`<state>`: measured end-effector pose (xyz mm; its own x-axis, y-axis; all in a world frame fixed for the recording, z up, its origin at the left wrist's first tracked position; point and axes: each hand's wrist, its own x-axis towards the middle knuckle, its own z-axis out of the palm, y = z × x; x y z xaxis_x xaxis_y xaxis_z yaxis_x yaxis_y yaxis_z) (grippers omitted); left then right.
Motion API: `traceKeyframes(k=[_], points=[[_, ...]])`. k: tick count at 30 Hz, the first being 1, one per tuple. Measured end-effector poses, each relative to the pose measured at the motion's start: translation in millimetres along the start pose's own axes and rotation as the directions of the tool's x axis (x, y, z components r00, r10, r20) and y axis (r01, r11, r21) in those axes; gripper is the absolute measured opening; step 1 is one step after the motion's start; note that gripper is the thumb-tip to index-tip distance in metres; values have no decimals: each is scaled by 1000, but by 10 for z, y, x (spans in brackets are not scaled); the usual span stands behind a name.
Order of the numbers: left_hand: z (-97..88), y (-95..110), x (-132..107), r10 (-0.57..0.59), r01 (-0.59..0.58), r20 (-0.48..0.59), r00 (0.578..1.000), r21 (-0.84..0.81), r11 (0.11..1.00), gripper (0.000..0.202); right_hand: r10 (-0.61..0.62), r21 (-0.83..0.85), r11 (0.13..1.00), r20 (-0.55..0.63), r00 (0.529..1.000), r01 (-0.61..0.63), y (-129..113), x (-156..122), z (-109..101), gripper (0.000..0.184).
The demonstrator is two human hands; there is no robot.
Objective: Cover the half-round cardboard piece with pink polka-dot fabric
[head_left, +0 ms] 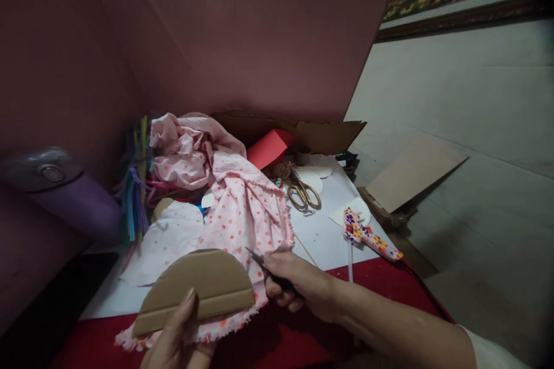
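Note:
My left hand (182, 334) is closed at the lower edge of a half-round piece of brown cardboard (199, 282), thumb on top and fingers underneath. Frayed pink fabric with red dots (246, 207) lies under the cardboard and sticks out along its straight edge. My right hand (294, 279) is wrapped round a dark, pointed tool (255, 255), perhaps small scissors or a knife; the fist hides most of it. Its tip points left, over the fabric just beside the cardboard's curved edge.
Gold-handled scissors (304, 193), red paper (269, 149) and a flower-patterned glue gun (370, 236) lie on the white sheet (320, 236). At left are a purple bottle (82, 202) and coloured pipe cleaners (135, 202). A cardboard strip (333, 134) stands behind.

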<state>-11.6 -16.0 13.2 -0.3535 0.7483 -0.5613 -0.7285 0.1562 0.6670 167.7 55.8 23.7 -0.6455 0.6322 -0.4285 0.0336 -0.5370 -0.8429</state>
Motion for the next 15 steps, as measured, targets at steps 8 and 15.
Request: traceKeyframes(k=[8,15], points=[[-9,4,4,52,-51,16,999,-7,999,51,-50,-38,998,-19,999,50,15,28,5,44],[42,26,-21,44,-44,-14,999,-2,999,51,-34,-108,994,-80,996,25,20,-2,5,42]])
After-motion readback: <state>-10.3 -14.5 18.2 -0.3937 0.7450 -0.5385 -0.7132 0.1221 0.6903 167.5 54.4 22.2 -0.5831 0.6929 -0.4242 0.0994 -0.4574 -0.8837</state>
